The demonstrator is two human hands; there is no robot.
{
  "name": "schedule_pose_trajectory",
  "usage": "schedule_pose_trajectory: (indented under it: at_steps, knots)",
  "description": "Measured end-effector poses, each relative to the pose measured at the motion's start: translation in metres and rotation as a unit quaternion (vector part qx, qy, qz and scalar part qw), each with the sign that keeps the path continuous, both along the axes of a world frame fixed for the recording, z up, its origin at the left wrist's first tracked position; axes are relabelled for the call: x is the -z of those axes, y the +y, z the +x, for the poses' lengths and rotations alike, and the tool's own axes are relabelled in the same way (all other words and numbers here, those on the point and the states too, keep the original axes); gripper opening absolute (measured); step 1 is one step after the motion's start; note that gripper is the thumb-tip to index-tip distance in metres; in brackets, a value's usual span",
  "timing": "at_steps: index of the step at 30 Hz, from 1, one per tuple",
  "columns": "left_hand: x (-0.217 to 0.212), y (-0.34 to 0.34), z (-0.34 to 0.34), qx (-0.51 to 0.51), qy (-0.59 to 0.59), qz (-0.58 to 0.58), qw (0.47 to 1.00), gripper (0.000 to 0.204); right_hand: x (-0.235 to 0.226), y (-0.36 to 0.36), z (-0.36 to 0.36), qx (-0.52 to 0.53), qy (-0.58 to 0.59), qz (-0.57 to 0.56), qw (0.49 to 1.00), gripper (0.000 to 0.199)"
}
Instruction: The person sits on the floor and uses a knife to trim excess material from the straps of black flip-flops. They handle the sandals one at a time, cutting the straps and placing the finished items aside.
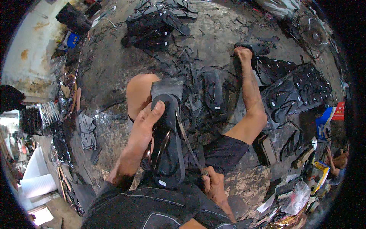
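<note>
Left hand [144,124] grips the toe end of a black flip-flop [167,152] resting on the lap. Right hand [213,183] pinches its strap [187,143] near the heel.

Black short-sleeved shirt [152,208], thin pale piping curving across front panels, seams meeting near chest. Black shorts [225,152], hem ending above knee. Forearms bare from sleeve down; left hand [146,124] and right hand [213,183] bare, ungloved, without rings or watch in view. Lower legs bare below shorts; right foot [244,53] bare, without shoe or sock.
</note>
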State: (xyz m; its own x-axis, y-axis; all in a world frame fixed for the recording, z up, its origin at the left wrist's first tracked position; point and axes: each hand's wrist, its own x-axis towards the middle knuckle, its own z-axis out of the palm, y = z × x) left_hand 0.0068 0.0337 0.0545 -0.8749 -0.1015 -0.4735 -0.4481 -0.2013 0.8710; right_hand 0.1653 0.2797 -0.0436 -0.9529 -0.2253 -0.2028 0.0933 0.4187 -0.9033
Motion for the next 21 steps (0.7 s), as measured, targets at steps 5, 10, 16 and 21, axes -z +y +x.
schedule_pose_trajectory:
  at_steps: [5,10,16,21]
  knots:
    - [0.007,-0.003,-0.001,0.05,0.019,0.012,0.999,0.048,0.013,-0.012,-0.093,-0.005,0.085,0.085,0.993,0.023]
    - [0.009,-0.006,-0.01,0.093,0.047,-0.094,0.99,0.057,-0.037,-0.012,-0.178,-0.123,0.059,0.117,0.984,0.033]
    - [0.012,-0.011,-0.025,0.149,0.054,-0.083,0.984,0.068,-0.086,-0.019,-0.253,-0.256,0.054,0.153,0.953,0.039]
    - [0.019,-0.02,-0.039,0.225,0.088,-0.142,0.96,0.053,-0.105,-0.025,-0.288,-0.319,0.062,0.13,0.937,0.033]
